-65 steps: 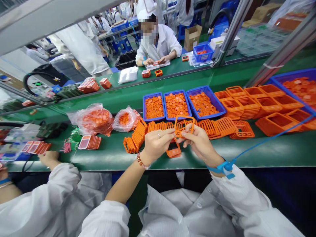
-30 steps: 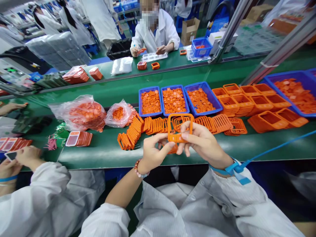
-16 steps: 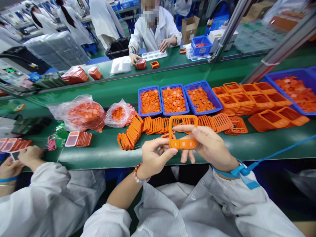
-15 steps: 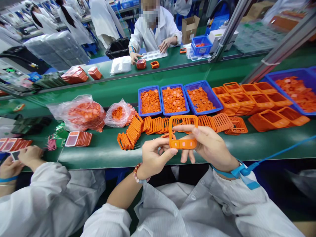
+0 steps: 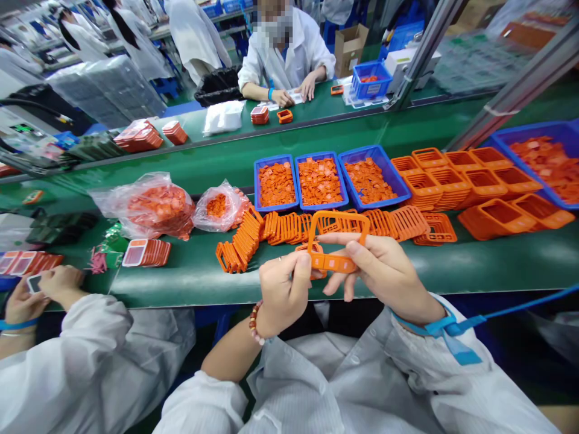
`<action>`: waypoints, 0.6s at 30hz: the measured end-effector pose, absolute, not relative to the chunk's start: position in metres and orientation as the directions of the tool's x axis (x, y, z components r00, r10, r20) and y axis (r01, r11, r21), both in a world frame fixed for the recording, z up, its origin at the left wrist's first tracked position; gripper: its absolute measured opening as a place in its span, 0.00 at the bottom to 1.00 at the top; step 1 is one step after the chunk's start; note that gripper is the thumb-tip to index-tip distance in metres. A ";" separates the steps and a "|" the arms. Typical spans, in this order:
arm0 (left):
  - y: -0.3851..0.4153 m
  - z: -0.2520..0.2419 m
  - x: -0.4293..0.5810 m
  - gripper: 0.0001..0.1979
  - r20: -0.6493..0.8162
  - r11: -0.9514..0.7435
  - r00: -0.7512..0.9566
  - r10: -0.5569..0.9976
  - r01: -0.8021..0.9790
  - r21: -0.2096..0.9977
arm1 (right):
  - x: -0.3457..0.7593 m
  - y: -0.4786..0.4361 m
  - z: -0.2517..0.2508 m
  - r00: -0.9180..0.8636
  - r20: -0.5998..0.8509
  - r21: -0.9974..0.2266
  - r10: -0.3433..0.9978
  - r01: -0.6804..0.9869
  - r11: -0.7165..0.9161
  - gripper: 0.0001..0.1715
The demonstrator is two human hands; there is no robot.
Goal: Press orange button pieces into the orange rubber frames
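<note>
- Our right hand (image 5: 392, 270) pinches the orange frame (image 5: 330, 263).
- Our left hand (image 5: 283, 290) meets its left edge, fingers curled; we cannot tell whether they grip.

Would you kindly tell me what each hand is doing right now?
Left hand: closed, holding the orange frame at its lower left.
Right hand: holding the same frame's right side.

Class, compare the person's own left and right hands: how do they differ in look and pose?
The left hand wears a bead bracelet; the right hand wears a blue strap with a cord. The left hand is curled in, while the right hand is more spread out. Both hands hold the same orange frame.
</note>
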State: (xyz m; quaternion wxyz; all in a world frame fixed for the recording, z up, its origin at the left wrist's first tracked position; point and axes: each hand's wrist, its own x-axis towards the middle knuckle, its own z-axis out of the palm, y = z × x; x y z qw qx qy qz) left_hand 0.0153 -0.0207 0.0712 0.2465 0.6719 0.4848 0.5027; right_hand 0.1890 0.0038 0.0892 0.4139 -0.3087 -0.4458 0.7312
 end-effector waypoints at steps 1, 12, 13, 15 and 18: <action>-0.021 0.072 0.015 0.20 0.425 -0.400 0.027 0.905 0.401 0.824 | 0.190 0.004 0.090 -0.476 -0.096 -0.898 0.874 -0.338 -0.282 0.28; -0.028 0.080 0.015 0.25 0.313 -0.323 0.080 0.946 0.241 0.915 | 0.194 0.002 0.094 -0.548 -0.136 -0.848 0.825 -0.366 -0.383 0.32; -0.029 0.080 0.014 0.25 0.314 -0.325 0.083 0.946 0.238 0.915 | 0.194 0.002 0.094 -0.549 -0.137 -0.847 0.824 -0.366 -0.385 0.32; -0.030 0.080 0.014 0.25 0.315 -0.329 0.092 0.944 0.240 0.914 | 0.194 0.001 0.095 -0.550 -0.140 -0.847 0.823 -0.364 -0.387 0.32; -0.031 0.080 0.013 0.25 0.309 -0.324 0.100 0.946 0.251 0.912 | 0.195 0.000 0.095 -0.546 -0.141 -0.851 0.826 -0.359 -0.383 0.33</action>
